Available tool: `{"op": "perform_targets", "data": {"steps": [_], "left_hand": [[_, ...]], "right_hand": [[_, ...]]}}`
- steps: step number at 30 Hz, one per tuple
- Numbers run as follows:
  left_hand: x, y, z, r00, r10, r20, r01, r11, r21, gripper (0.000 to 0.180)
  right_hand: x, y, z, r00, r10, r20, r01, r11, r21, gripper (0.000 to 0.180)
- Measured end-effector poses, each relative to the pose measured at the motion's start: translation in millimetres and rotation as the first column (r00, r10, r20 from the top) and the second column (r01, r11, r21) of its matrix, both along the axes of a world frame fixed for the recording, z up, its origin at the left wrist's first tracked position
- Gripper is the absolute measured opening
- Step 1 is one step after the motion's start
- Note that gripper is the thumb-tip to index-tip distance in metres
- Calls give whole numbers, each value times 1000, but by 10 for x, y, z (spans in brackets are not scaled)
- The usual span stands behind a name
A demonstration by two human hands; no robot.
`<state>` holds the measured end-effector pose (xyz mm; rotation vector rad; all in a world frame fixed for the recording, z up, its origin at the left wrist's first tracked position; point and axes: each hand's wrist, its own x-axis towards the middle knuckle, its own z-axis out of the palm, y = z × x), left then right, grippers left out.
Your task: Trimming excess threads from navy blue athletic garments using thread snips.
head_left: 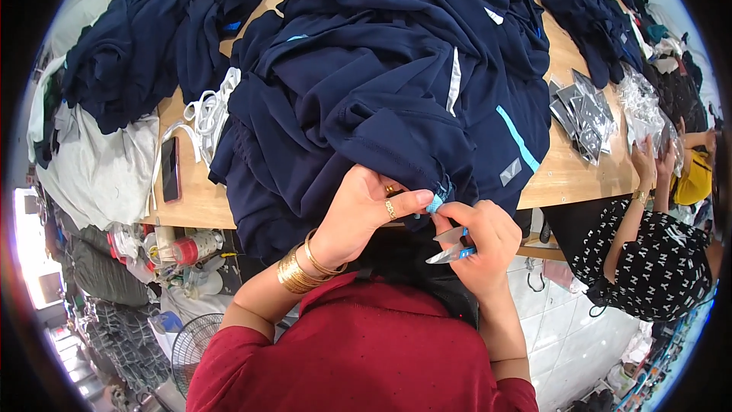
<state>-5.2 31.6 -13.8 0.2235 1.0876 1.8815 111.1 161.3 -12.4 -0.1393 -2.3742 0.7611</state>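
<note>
Your left hand [366,214] pinches a small light-blue fabric label [435,203] on the navy garment [366,99] at lower centre; your right hand [480,240] grips small blue-handled thread snips [450,246].

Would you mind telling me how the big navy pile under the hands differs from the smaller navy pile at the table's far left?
The big pile spreads over the table's middle and front edge; the small pile lies at the far left corner. The left hand pinches the big pile's hem while the right hand holds snips; no hand touches the small pile. The big pile shows pale stripes; the small pile shows blue patches. Both are crumpled navy garments.
</note>
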Motion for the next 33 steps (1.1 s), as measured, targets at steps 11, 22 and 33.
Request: {"op": "perform_targets", "data": {"steps": [11,22,33], "left_hand": [[27,47,83,987,88,-137,-80,995,57,30],[21,32,93,990,80,-118,-75,996,43,33],[22,23,73,985,108,-133,-102,993,56,34]], "right_hand": [[107,136,93,992,-29,122,59,967,-249,28],[55,153,136,995,-45,91,52,996,-66,23],[38,155,155,993,-54,108,55,998,-7,24]]}}
